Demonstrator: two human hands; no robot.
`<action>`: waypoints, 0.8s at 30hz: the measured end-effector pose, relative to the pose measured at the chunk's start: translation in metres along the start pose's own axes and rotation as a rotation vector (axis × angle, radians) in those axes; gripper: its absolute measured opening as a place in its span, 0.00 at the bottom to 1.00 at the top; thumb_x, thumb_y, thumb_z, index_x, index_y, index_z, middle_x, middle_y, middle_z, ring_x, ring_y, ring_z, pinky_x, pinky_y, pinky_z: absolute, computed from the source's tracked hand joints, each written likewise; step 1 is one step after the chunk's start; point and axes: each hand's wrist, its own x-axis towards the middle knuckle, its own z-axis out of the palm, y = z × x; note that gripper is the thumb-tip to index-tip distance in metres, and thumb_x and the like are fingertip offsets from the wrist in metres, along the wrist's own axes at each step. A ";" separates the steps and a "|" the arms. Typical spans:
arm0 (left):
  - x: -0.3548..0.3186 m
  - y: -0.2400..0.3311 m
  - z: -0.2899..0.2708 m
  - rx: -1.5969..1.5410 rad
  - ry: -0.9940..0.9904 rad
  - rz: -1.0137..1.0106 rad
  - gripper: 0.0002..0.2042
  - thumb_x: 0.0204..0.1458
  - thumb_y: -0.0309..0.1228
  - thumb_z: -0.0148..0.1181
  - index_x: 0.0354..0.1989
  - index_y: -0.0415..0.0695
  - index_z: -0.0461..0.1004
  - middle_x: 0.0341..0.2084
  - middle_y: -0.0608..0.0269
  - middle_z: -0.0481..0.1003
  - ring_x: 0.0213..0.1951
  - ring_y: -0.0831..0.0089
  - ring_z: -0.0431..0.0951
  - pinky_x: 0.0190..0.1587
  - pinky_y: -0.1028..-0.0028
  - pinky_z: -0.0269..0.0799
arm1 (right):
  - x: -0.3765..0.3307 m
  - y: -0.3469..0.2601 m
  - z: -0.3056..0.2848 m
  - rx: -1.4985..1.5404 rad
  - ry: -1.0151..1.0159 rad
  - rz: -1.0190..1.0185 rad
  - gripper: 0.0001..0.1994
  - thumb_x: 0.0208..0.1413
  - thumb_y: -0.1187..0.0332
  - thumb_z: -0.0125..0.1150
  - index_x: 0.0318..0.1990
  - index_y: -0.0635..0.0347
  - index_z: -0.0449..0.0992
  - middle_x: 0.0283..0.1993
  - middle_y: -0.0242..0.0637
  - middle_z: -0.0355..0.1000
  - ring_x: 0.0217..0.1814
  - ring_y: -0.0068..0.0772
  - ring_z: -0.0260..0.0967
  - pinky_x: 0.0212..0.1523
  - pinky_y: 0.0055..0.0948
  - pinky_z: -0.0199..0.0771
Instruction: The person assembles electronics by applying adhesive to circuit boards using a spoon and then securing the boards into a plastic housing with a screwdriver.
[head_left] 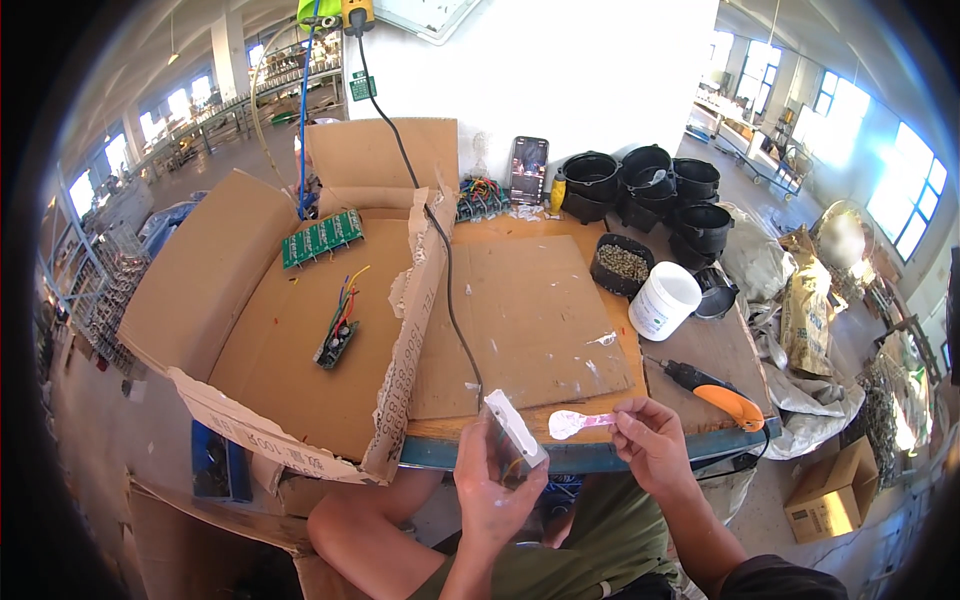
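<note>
L hand (492, 505) has fingers closed round a boxy housing (517, 432), white face up, at the bench's (600, 456) front edge; R hand (650, 440) pinches a plastic spoon (570, 424) w/ white-coated bowl just beside it. Prob. mid paste-spreading; next move calls for steady housing & level spoon. Farther back, white tub (665, 300) sits twd bench's right edge.

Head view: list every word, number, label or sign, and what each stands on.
I leave wording uncopied; print shows here:
Open cardboard box: dark characters and numbers on its right and front walls.
Green tag, hanging at the top: pale lettering, too small to read.
White tub: faint marking, too blurred.
Phone: screen details too small.
Sack at right: creased print, unreadable.
Small carton: marks too small.
</note>
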 end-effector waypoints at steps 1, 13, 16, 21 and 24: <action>0.000 0.000 -0.001 0.024 0.005 0.016 0.35 0.42 0.12 0.69 0.61 0.30 0.60 0.47 0.59 0.70 0.46 0.75 0.72 0.50 0.74 0.72 | 0.000 0.000 0.000 0.002 -0.003 -0.003 0.06 0.61 0.74 0.62 0.43 0.66 0.78 0.34 0.35 0.77 0.29 0.19 0.71 0.26 0.18 0.69; 0.000 0.003 -0.003 0.096 0.075 0.084 0.39 0.37 0.11 0.73 0.61 0.28 0.61 0.45 0.60 0.67 0.46 0.72 0.73 0.50 0.72 0.74 | -0.009 -0.001 0.009 -0.083 -0.027 -0.008 0.05 0.60 0.75 0.62 0.42 0.67 0.77 0.33 0.36 0.77 0.28 0.20 0.70 0.24 0.20 0.67; 0.000 0.004 -0.002 0.108 0.068 0.101 0.38 0.38 0.11 0.72 0.61 0.28 0.60 0.45 0.59 0.67 0.47 0.72 0.73 0.49 0.72 0.75 | -0.009 0.000 0.016 -0.114 -0.042 -0.034 0.04 0.60 0.77 0.61 0.41 0.68 0.77 0.33 0.37 0.77 0.29 0.20 0.70 0.25 0.19 0.67; 0.000 0.002 -0.005 0.137 0.074 0.081 0.38 0.37 0.09 0.69 0.61 0.27 0.60 0.47 0.58 0.67 0.48 0.71 0.74 0.49 0.72 0.76 | -0.013 -0.006 0.020 -0.305 -0.114 -0.104 0.03 0.60 0.80 0.59 0.39 0.69 0.77 0.33 0.38 0.77 0.27 0.19 0.70 0.24 0.18 0.69; 0.000 -0.001 -0.005 0.134 0.087 0.091 0.38 0.35 0.08 0.68 0.61 0.28 0.61 0.48 0.58 0.67 0.48 0.71 0.74 0.50 0.72 0.75 | -0.018 -0.012 0.017 -0.343 -0.109 -0.116 0.03 0.60 0.81 0.58 0.39 0.70 0.77 0.32 0.38 0.77 0.25 0.19 0.70 0.24 0.18 0.70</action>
